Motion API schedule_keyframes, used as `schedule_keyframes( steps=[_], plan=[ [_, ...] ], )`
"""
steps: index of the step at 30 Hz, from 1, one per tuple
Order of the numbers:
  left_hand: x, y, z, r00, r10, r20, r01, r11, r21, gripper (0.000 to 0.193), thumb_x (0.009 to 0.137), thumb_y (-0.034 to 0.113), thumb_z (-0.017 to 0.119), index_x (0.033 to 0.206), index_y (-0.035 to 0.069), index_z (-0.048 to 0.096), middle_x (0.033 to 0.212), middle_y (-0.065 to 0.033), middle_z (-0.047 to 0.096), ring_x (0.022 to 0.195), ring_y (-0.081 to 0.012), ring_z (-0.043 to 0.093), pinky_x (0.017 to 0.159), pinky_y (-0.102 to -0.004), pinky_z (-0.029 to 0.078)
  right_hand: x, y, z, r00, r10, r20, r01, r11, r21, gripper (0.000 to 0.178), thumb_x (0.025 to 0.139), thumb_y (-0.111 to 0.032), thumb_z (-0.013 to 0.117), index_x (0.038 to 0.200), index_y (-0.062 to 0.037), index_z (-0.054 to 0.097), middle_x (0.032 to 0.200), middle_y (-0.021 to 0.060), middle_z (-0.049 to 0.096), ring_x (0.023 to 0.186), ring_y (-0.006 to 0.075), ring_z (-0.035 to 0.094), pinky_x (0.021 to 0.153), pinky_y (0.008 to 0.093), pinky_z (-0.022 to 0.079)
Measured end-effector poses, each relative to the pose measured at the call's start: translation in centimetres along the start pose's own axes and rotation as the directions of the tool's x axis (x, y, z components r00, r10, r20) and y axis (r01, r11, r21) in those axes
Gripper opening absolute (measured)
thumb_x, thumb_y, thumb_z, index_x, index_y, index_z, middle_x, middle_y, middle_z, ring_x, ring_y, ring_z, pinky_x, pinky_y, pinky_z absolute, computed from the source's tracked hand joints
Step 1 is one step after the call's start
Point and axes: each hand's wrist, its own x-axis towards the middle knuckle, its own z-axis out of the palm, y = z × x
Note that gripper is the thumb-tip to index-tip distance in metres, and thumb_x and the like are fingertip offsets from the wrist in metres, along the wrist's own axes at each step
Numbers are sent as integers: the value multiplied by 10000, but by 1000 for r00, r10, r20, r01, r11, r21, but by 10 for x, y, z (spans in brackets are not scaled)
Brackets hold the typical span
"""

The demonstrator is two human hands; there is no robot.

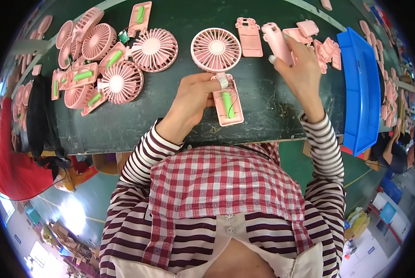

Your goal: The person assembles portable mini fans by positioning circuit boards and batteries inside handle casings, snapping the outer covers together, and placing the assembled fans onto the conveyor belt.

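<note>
My left hand (191, 97) is closed on a pink handheld fan (215, 50) at the neck, where its round grille meets the handle. The handle's inside faces up, showing a green battery (228, 105) and thin dark wires. To the right, my right hand (303, 69) grips a pink handle cover (277, 42) between thumb and fingers, tilted just above the bench. Left of the held fan lies another pink handle piece's counterpart group: several fans (122, 82) with opened handles and green batteries. A flat pink shell (250, 39) rests between the held fan and the cover.
A blue plastic tray (348, 92) stands at the bench's right edge. More pink shells (325, 51) lie in a loose pile beside it. The dark green bench (138, 132) ends just before my checked apron (226, 180). Neighbouring work places with pink parts show at both sides.
</note>
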Motion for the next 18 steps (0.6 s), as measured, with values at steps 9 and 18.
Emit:
schedule_keyframes(
  steps=[9,18],
  plan=[
    [-5,-4,7,1000,-16,16,17,997,-75,247,836,155,555,973,-49,585,885,-108,616,774,-179,616,699,-309,512,-71,-81,-52,947,141,289,-246,897,367,551,629,-87,689,1132,43,506,820,78,507,662,151,504,549,252,410],
    [-5,-3,10,998,-55,32,61,971,-231,353,872,327,503,950,-15,549,907,-123,591,799,-207,599,718,-341,497,-58,-105,-34,957,47,285,-139,940,312,484,619,-120,679,1051,45,538,833,153,532,685,305,579,588,375,476]
  ],
)
